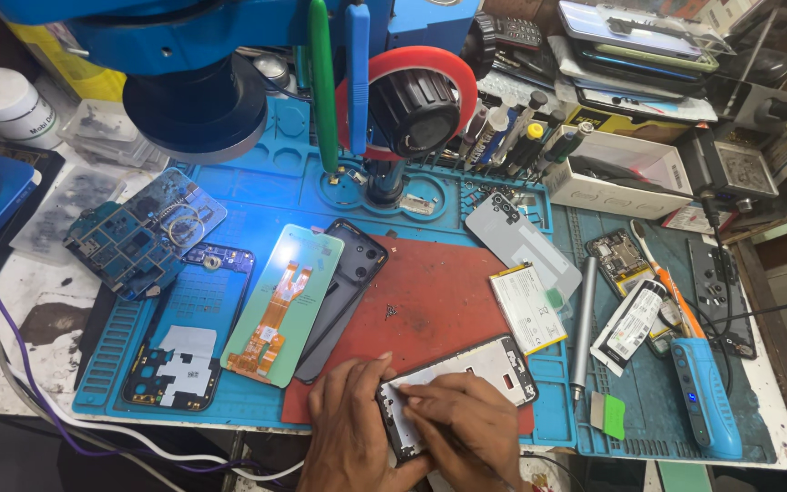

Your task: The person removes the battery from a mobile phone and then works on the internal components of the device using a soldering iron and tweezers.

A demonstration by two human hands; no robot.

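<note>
Left hand (pixel 350 428) curled around the near-left end of the opened phone frame (pixel 462 387), fingers bent, gripping its edge and steadying it. Right hand (pixel 462 424) lies over the frame's near half, fingers pinched together with the fingertips (pixel 404 390) pressed onto the inner face at the upper-left corner; a thin tool may be in the pinch, too small to tell. The frame sits tilted at the near edge of the red mat (pixel 430 296), far end pointing right.

Hidden: the near part of the frame is under the right hand, both wrists cut off by the bottom edge, left palm not seen. Small screws or parts inside the frame can't be made out.

Pose: both hands come in from the bottom, backs up, the right crossing over the frame diagonally, the left just beside it on the left.

Around the red mat: green screen panel with orange flex (pixel 282 301) and dark back cover (pixel 343 292) to its left, battery (pixel 528 310) and silver rod-shaped tool (pixel 583 323) to its right, blue microscope stand (pixel 229 55) beyond it, blue electric screwdriver (pixel 708 396) well to the right.
</note>
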